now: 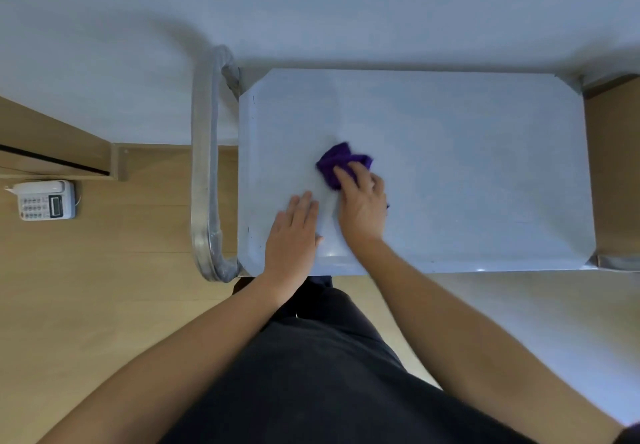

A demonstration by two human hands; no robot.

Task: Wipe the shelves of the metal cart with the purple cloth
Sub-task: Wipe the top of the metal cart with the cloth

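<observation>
I look straight down on the metal cart's top shelf (467,153), a pale shiny sheet with cut corners. A crumpled purple cloth (334,163) lies on the left half of the shelf. My right hand (363,204) presses on the cloth, fingers spread over its near part, which is hidden under the palm. My left hand (294,236) rests flat on the shelf beside it, near the front left corner, fingers together and holding nothing. The lower shelves are hidden beneath the top one.
The cart's tubular handle (204,166) curves along the left side. A white desk phone (45,200) sits on the wooden floor at the far left, beside a wooden door frame (55,146). A white wall runs behind the cart.
</observation>
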